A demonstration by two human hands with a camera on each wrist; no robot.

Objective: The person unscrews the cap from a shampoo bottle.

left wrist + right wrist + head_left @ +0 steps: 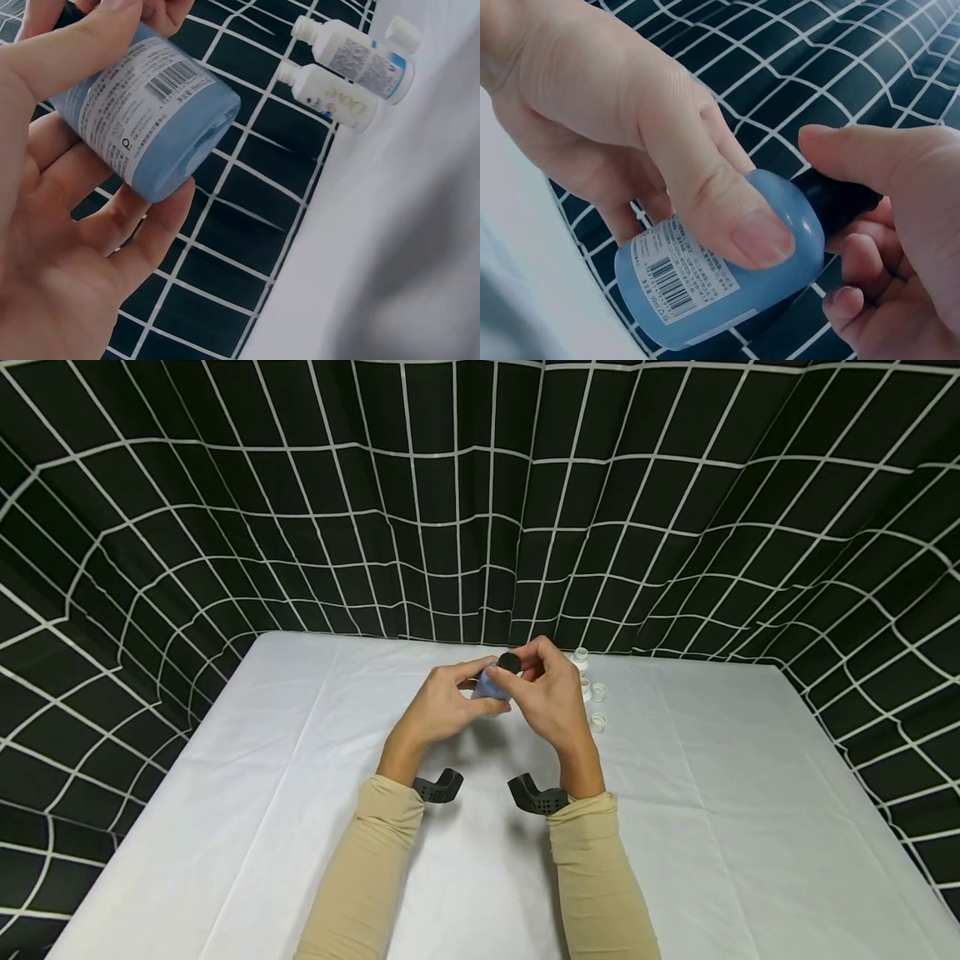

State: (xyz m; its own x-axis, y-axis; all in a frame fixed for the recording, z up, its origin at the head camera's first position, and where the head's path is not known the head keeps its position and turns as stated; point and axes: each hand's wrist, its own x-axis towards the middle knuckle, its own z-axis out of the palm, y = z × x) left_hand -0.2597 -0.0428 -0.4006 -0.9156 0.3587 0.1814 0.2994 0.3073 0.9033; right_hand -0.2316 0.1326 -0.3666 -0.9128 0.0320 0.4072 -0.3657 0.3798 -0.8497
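A translucent blue bottle (487, 687) with a printed barcode label (679, 277) is held up above the white table, between both hands. My left hand (442, 702) grips its body, thumb on one side and fingers on the other. In the right wrist view that thumb presses near the bottle's shoulder. The bottle has a black cap (510, 662), which my right hand (551, 697) pinches between thumb and fingers. Tilted in the left wrist view, the bottle turns its base (191, 154) toward the lower right.
Two small white bottles without caps, one lettered Dove (337, 97) and one with a blue-edged label (364, 60), stand right of the hands. White caps (597, 722) lie near them. A black curtain (465, 485) with a white grid rises behind the table (712, 760).
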